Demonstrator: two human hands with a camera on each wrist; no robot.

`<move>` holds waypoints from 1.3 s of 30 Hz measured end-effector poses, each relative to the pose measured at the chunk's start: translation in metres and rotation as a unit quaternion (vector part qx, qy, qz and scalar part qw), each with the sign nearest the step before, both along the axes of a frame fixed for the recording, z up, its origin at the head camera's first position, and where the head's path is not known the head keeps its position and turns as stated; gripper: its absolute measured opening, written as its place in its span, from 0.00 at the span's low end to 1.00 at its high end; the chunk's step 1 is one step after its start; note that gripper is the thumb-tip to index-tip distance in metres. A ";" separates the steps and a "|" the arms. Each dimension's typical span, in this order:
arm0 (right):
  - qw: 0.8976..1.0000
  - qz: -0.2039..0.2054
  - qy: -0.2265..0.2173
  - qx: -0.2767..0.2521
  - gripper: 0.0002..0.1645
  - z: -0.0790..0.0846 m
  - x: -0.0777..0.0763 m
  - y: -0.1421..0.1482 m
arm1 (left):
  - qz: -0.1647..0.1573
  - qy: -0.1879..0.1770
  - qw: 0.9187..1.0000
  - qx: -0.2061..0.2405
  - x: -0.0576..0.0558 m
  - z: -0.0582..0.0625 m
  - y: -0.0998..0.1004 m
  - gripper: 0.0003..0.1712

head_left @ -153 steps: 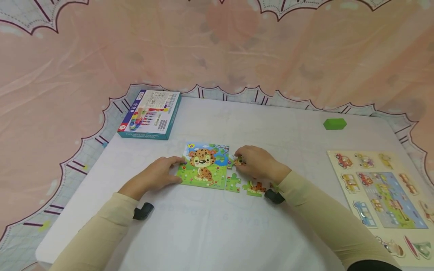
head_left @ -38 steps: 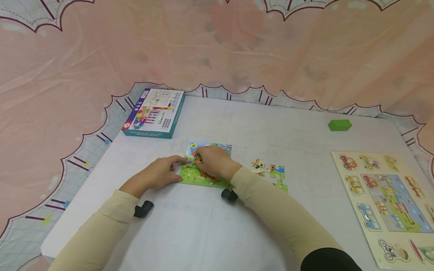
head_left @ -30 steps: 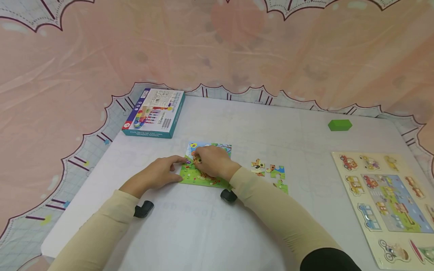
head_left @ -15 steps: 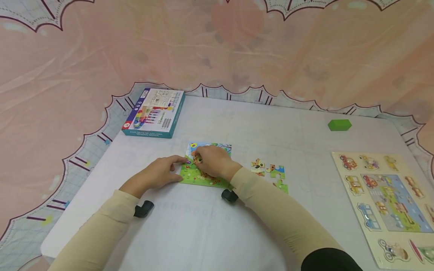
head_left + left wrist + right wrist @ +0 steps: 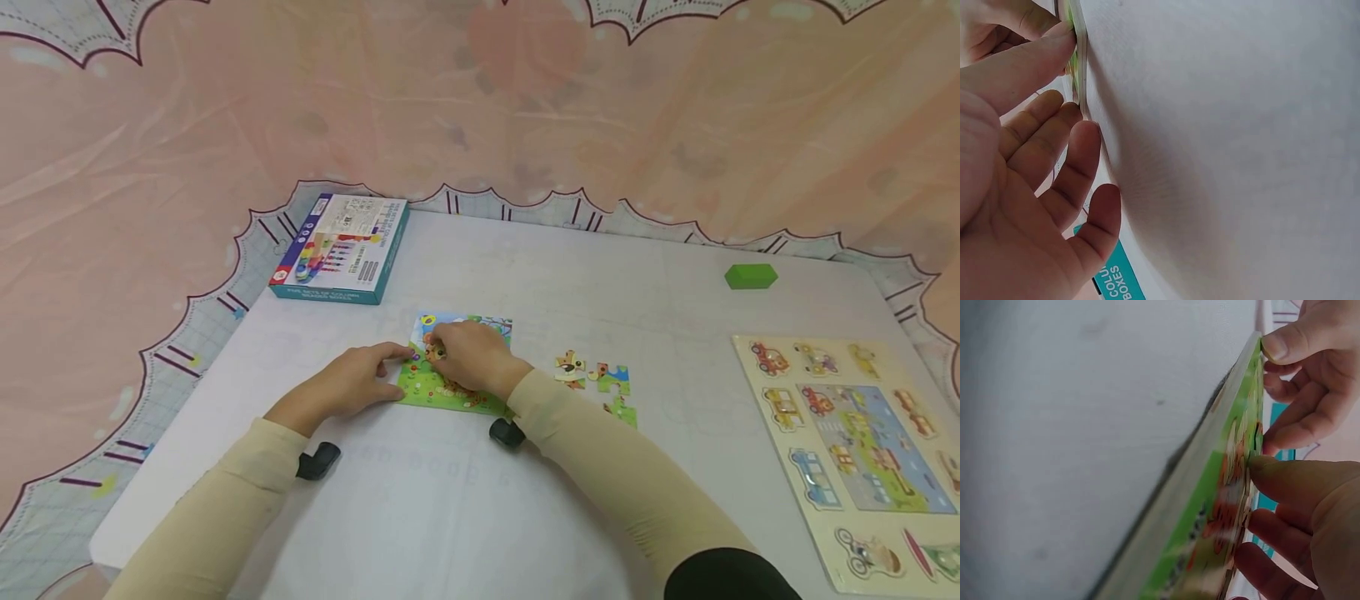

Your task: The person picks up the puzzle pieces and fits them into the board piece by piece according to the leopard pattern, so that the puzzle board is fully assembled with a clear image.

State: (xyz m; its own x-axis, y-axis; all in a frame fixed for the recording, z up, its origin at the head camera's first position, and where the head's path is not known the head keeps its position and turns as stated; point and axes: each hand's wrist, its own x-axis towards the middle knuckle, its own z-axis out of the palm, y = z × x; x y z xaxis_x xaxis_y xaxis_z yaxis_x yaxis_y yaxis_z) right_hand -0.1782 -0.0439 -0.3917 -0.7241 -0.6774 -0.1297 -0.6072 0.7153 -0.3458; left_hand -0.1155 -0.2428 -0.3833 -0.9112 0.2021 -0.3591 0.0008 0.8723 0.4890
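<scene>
A square jigsaw puzzle board [image 5: 420, 388] with a leopard picture lies flat on the white table. My left hand [image 5: 348, 385] rests at its left edge, thumb at the near corner and index finger further up the side; the other fingers are loosely bent in the left wrist view. Over the middle of the board, my right hand [image 5: 478, 357] pinches a spotted puzzle piece [image 5: 434, 352] against the picture, mostly covered by the fingers. Right of the board lie loose puzzle pieces, one with part of a leopard face [image 5: 570, 367], one blue and green [image 5: 615, 380], one green [image 5: 621, 410].
A teal-edged box [image 5: 339, 248] lies at the back left. A green block [image 5: 751, 277] sits at the back right. On the right is a wooden vehicle puzzle board [image 5: 765, 467]. A pink patterned cloth [image 5: 480, 117] hangs behind the table.
Since the oldest frame, my right hand has moved left from the loose pieces onto the board, and fewer pieces show beside it. Over the last second both hands stay nearly still.
</scene>
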 end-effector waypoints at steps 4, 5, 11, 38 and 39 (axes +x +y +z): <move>1.000 -0.004 0.003 0.006 0.24 0.000 0.001 -0.001 | 0.002 -0.002 1.000 0.000 0.000 0.001 0.000 0.35; 1.000 -0.005 0.004 0.008 0.25 0.001 0.001 -0.001 | 0.003 -0.002 1.000 0.001 0.000 0.001 0.000 0.35; 1.000 -0.017 -0.006 0.006 0.28 0.001 0.001 -0.002 | 0.001 0.001 1.000 0.001 0.000 -0.001 0.000 0.35; 0.998 -0.013 -0.055 -0.022 0.22 -0.002 -0.003 0.002 | -0.002 0.003 1.000 0.003 -0.001 -0.003 -0.001 0.35; 0.998 -0.011 -0.060 -0.022 0.23 -0.001 -0.003 0.003 | -0.002 0.003 1.000 0.003 -0.001 -0.004 -0.001 0.35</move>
